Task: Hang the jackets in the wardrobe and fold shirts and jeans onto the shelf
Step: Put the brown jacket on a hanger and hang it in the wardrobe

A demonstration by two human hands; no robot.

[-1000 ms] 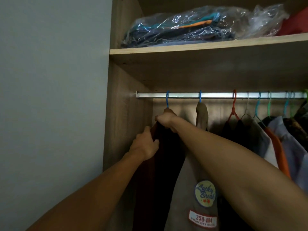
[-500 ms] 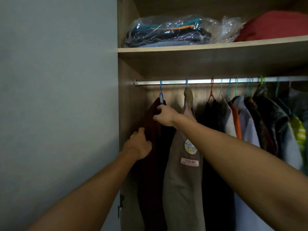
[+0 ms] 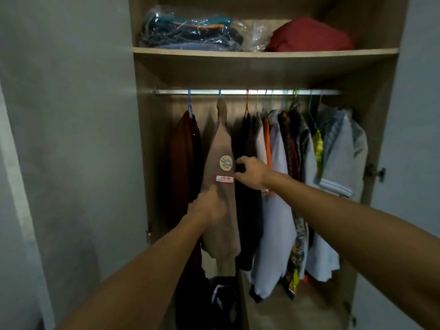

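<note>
A dark maroon jacket (image 3: 184, 148) hangs on a blue hanger (image 3: 190, 108) at the left end of the metal rail (image 3: 238, 92). Beside it hangs a tan jacket (image 3: 221, 210) with a round patch and a red-edged label. My left hand (image 3: 207, 207) lies against the tan jacket's lower left side, fingers loosely curled. My right hand (image 3: 251, 172) hovers by the tan jacket's right edge, fingers apart, holding nothing. Several more garments (image 3: 309, 175) hang to the right.
The upper shelf (image 3: 262, 53) carries a plastic-wrapped stack of clothes (image 3: 188, 32) and a red bundle (image 3: 309, 35). Dark clothes (image 3: 214, 303) lie on the wardrobe floor. A grey wall (image 3: 71, 139) is left of the wardrobe; a door hinge (image 3: 376, 172) sits on the right side.
Both hands have let go of the maroon jacket and dropped lower, moving right to the tan jacket. The view has pulled back from the wardrobe.
</note>
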